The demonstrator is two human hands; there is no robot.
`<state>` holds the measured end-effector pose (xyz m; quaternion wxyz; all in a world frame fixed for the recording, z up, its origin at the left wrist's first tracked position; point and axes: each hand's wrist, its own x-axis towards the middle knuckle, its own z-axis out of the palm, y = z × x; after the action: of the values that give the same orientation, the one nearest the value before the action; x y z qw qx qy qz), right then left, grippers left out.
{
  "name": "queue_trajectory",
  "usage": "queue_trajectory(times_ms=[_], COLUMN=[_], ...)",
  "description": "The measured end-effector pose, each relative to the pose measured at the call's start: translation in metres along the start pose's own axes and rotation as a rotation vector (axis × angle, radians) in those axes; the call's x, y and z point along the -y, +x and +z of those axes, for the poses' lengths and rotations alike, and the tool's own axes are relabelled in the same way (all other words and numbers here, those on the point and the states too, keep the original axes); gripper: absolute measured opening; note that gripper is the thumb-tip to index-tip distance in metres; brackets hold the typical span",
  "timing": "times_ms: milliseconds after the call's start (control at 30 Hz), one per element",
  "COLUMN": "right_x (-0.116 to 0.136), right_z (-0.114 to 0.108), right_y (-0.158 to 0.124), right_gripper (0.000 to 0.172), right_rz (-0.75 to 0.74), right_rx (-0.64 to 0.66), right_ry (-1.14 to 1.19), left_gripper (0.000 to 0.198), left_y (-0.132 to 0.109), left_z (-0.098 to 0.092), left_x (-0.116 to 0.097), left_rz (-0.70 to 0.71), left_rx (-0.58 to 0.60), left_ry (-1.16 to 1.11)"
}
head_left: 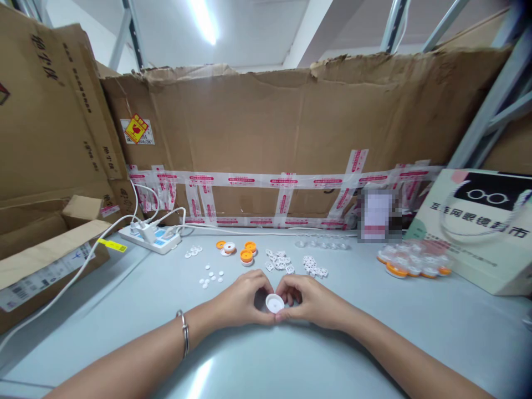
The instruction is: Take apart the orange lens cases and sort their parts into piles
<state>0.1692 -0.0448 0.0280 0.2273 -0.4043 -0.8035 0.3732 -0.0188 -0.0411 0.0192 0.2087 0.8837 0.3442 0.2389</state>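
Observation:
Between my two hands, just above the grey tabletop, is a small round white plastic cup-like part (275, 303), its hollow side facing me. My left hand (249, 299) curls round its left edge, thumb at the bottom. From the other side my right hand (303, 299) grips it with thumb and fingers; the other fingers are bent behind. Beyond the hands lie square white pieces with holes (279, 261) and a second heap of them (315, 267). Orange and white round parts (246, 256) sit to their left, near small white discs (212, 275).
A white power strip (158, 238) with cables stands at the back left, beside an open cardboard box (54, 260). Clear round covers (322, 244) line the back. At right, clear-topped orange parts (413, 260) sit before a paper bag (474, 233). A large carton (257, 127) walls the back.

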Motion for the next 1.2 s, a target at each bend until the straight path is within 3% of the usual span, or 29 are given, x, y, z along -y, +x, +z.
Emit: queue_trajectory(times_ms=[233,633,767,867,1000,1200], right_x=[-0.001,-0.007,-0.004,-0.001,-0.001,-0.009], right_z=[0.0,-0.009,-0.013,-0.012,-0.009,-0.01], right_y=[0.0,0.004,0.003,0.003,0.004,0.007], right_gripper=[0.012,0.019,0.023,0.023,0.024,0.029], right_rz=[-0.012,0.084,0.08,0.055,0.026,0.015], right_rx=[-0.076,-0.094,-0.127,-0.136,-0.155,-0.252], right_ry=[0.032,0.187,0.225,0.24,0.246,0.25], left_gripper=[0.024,0.031,0.035,0.023,0.007,0.005], left_y=[-0.002,-0.001,-0.001,0.0,0.001,0.004], left_z=[0.004,-0.002,-0.006,-0.009,-0.01,-0.017], left_x=[0.002,0.0,-0.003,-0.005,-0.008,0.0], left_rz=[0.01,-0.028,-0.035,0.021,0.12,0.102], left_rx=[-0.017,0.005,-0.102,-0.191,-0.208,-0.294], left_ry=[0.009,-0.027,-0.101,-0.177,-0.202,-0.14])
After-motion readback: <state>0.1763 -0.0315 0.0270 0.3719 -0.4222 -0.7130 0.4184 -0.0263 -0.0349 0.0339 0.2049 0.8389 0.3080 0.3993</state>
